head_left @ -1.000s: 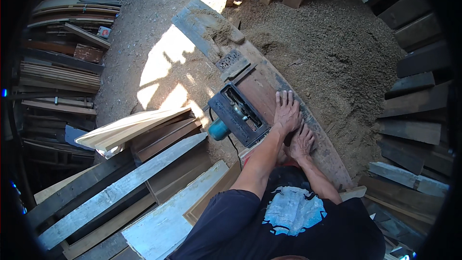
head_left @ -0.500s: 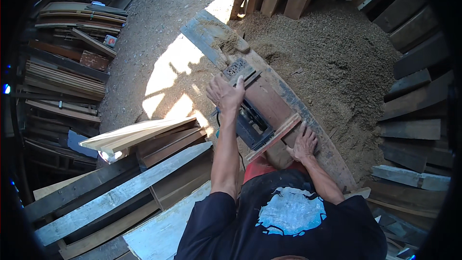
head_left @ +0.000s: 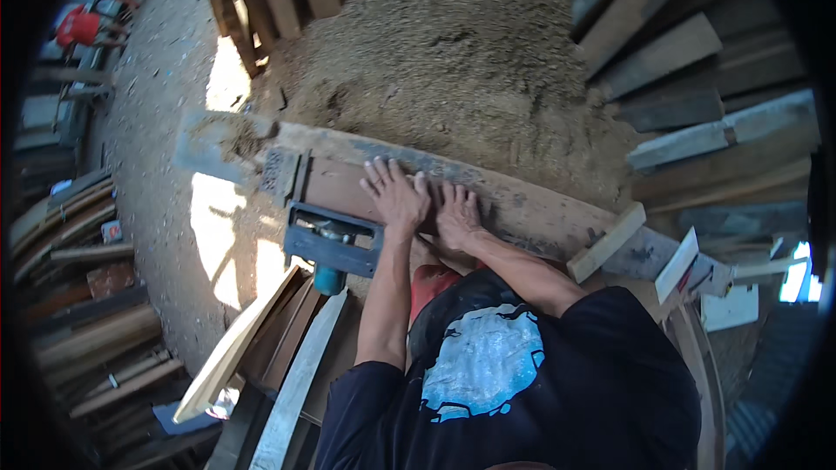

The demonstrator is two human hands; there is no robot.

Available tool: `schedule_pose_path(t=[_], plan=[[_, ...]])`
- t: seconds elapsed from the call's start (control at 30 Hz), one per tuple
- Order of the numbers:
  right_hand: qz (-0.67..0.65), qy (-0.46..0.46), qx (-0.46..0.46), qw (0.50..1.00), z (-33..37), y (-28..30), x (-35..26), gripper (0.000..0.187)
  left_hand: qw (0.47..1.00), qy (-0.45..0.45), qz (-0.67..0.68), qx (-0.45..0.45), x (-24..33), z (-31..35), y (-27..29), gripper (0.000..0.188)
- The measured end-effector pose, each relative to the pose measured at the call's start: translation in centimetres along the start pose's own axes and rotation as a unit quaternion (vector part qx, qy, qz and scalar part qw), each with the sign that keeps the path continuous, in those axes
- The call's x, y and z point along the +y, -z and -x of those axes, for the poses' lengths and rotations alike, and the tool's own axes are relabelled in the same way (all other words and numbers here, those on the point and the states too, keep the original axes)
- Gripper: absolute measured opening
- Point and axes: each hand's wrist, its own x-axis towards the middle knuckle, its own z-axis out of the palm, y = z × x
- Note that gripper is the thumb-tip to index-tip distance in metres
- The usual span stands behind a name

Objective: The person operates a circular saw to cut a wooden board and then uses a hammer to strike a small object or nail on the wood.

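My left hand [head_left: 397,198] lies open, fingers spread, on a reddish-brown flat board [head_left: 344,181] fixed on the long wooden bench [head_left: 540,204]. Close to its right, my right hand [head_left: 457,216] also rests on the bench with its fingers stretched out. Whether a thin piece lies under the palms I cannot tell. Left of my left forearm sits a dark-framed power tool [head_left: 335,235] with a teal motor housing [head_left: 328,279], which looks like an electric planer. A dark metal bar [head_left: 302,176] stands at the board's far left end.
Sawdust or shavings [head_left: 444,61] heap up beyond the bench. Two short wood pieces [head_left: 607,242] [head_left: 677,265] lie across its right end. Stacked planks [head_left: 292,365] stand at my lower left, and more timber leans along the right [head_left: 662,57]. A person in red [head_left: 78,28] is far off, upper left.
My view has turned, so the bench lies more level. My left hand has left the tool's far end and come beside my right hand. The reddish wood strip across the tool no longer shows.
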Motion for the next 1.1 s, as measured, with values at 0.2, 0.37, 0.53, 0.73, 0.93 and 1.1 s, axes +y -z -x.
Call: schedule_pose_path(t=[0.2, 0.37, 0.53, 0.73, 0.93, 1.1], plan=[[-0.015, 0.007, 0.063, 0.998, 0.3, -0.6, 0.4, 0.097, 0.995, -0.010, -0.096, -0.010, 0.4, -0.3, -0.4, 0.056], [-0.080, -0.018, 0.114, 0.990, 1.7, -1.1, 2.3, 0.090, 0.992, -0.006, -0.120, -0.037, 2.1, -0.4, -1.7, 0.052], [-0.271, -0.054, 0.128, 0.952, 8.0, 4.9, 9.4, 0.093, 0.984, 0.004, -0.178, 0.000, -1.5, -0.7, -2.9, 0.057], [-0.218, -0.393, 0.315, 0.836, 20.1, -1.7, 24.8, 0.069, 0.975, -0.010, -0.217, -0.039, -0.1, -0.7, -1.5, 0.056], [-0.191, -0.571, 0.297, 0.741, 31.4, -6.2, 30.9, 0.062, 0.972, 0.018, -0.229, -0.042, -0.3, -1.1, -1.5, 0.059], [-0.259, -0.643, 0.294, 0.658, 36.0, -7.7, 31.3, 0.056, 0.974, 0.008, -0.227, -0.020, -0.2, -1.1, -1.9, 0.058]])
